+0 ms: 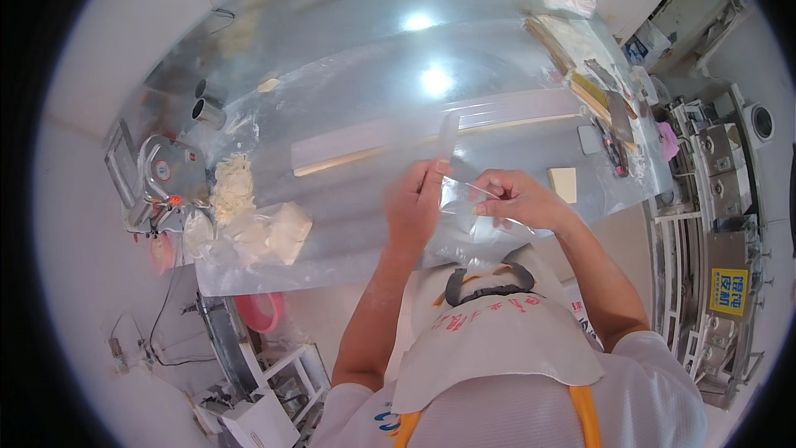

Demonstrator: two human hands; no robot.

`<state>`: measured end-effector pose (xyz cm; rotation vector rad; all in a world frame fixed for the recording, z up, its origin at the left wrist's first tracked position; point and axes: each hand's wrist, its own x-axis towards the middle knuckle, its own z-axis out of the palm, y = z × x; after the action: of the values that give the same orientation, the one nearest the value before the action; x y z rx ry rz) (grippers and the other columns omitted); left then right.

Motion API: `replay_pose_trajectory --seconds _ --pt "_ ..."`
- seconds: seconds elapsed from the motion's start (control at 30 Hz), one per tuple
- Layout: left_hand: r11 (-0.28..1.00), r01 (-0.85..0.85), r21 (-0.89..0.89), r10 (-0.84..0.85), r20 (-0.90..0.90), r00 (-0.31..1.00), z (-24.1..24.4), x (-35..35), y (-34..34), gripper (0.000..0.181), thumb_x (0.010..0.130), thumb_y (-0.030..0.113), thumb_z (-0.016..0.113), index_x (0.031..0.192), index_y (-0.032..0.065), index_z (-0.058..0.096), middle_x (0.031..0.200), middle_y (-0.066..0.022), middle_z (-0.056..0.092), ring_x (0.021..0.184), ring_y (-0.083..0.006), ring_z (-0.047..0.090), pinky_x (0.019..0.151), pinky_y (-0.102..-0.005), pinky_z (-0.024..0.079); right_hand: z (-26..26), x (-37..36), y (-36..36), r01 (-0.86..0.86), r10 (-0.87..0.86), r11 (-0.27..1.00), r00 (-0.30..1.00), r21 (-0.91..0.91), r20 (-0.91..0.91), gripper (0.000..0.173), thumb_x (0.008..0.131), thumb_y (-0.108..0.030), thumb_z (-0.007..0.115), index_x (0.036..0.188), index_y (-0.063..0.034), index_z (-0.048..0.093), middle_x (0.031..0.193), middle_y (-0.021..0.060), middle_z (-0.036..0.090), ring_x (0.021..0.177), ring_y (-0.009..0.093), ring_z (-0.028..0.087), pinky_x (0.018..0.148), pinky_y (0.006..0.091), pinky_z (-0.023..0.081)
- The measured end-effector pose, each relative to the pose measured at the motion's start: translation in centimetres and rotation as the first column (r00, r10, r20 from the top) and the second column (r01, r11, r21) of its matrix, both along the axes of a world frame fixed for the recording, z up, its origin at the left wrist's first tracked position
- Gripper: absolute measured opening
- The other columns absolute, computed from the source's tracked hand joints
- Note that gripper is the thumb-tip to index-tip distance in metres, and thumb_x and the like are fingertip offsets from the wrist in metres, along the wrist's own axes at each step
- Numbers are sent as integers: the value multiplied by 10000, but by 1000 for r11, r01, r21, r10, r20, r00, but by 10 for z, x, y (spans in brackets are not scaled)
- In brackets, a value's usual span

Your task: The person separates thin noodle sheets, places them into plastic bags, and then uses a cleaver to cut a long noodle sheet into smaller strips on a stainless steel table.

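Note:
My left hand (413, 199) is closed on the edge of a clear plastic bag (466, 233), which hangs in front of my apron. A translucent strip (449, 134) sticks up beyond the left fingers; I cannot tell whether it is part of the bag. On the bag's other side, my right hand (519, 199) pinches the film between thumb and fingers. A square pale block (563, 185), perhaps stacked dough sheets, lies on the table beyond the right wrist. Past both hands, a long pale strip (342, 160) runs along the table beside a clear plastic sheet (522, 106).
Left on the metal table (348, 224) are pale dough pieces (289, 233) in plastic, a heap of dough scraps (233, 190), a metal machine (171, 168) and a metal cylinder (208, 113). A bench brush (587, 90) and scissors (615, 152) lie right. Metal machines (721, 149) stand on a rack.

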<state>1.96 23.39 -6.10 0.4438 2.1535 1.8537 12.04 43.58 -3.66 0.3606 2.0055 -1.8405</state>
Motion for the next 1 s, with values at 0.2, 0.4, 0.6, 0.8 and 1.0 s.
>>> replay_pose_trajectory --seconds 0.2,0.4,0.6,0.8,1.0 --pt "999 27 -24 -31 -176 984 4 11 7 227 1074 236 692 1000 41 782 606 60 495 572 -25 426 525 -255 350 -6 13 9 100 -128 974 983 -202 -132 220 1003 -160 756 1163 -9 768 893 38 735 791 111 674 765 285 534" --pt "999 28 -18 -32 -290 956 10 17 16 196 1068 213 700 1021 47 794 637 61 516 589 -20 403 527 -243 340 1 14 25 204 -215 973 972 -109 -99 188 990 -169 778 1043 7 816 852 50 743 790 120 660 771 295 530" --pt "998 -42 -36 25 -371 928 18 34 39 165 1068 167 694 1055 41 799 638 61 539 554 -12 415 512 -230 346 -5 12 53 193 -219 964 966 -180 -140 167 946 -137 805 997 22 811 844 61 755 785 125 671 752 286 535" --pt "993 -103 -61 76 -347 935 19 48 66 179 1080 166 675 1062 37 798 625 55 561 517 -4 441 483 -228 339 -6 15 76 275 -291 947 954 -166 -78 112 909 -83 802 954 19 808 826 75 769 745 133 701 705 267 540" --pt "992 -120 -41 107 -232 967 24 52 81 194 1081 182 674 1059 35 797 643 38 580 518 -17 449 485 -242 352 -2 23 94 217 -229 969 969 -121 -95 130 898 -97 823 951 21 808 802 56 749 716 113 663 687 268 525"
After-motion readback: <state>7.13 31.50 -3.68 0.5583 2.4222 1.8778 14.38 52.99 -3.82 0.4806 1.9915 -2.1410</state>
